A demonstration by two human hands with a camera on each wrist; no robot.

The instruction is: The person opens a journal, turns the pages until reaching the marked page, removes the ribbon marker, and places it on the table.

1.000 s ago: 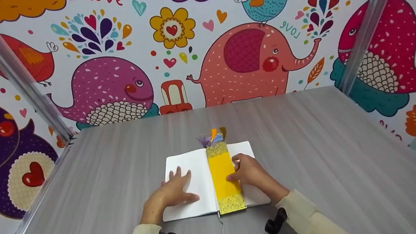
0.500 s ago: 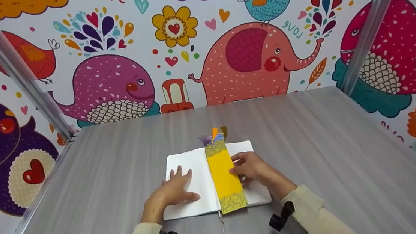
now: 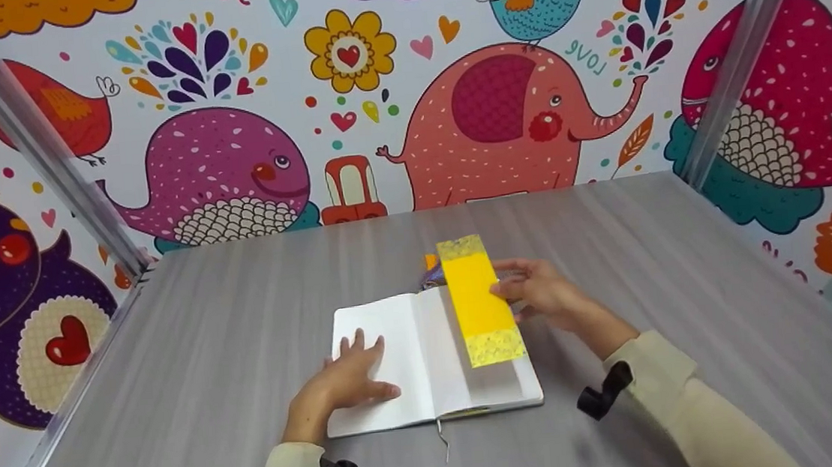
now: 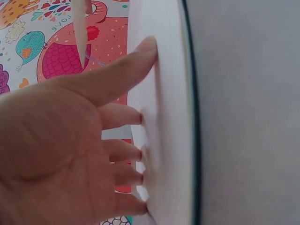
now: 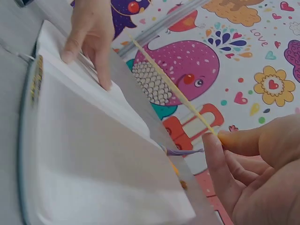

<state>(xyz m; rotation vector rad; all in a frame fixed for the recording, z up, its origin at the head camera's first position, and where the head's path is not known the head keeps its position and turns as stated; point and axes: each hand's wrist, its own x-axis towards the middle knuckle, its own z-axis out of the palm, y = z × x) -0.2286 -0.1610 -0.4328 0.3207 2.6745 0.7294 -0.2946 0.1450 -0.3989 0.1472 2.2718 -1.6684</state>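
An open notebook (image 3: 386, 319) with blank white pages lies on the table. My left hand (image 3: 350, 378) rests on its left page with fingers spread and tips pressing the paper, as the left wrist view shows. My right hand (image 3: 545, 290) pinches a yellow bookmark (image 3: 478, 296) by its right edge between thumb and fingers. Glittery patterned bands cross both ends of the bookmark. It hangs above the right page, apart from it; in the right wrist view the bookmark (image 5: 173, 89) appears edge-on as a thin strip.
Purple and orange ribbon ends (image 3: 431, 268) stick out at the notebook's top edge. A patterned yellow edge (image 5: 36, 79) shows between the pages at the bottom. A thin grey ribbon marker (image 3: 444, 442) hangs onto the grey table (image 3: 242, 316). Cartoon-printed walls (image 3: 244, 158) enclose the back and sides.
My right hand has lifted the yellow bookmark off the notebook's middle and carried it up, right and away from me. My left hand has stayed on the left page.
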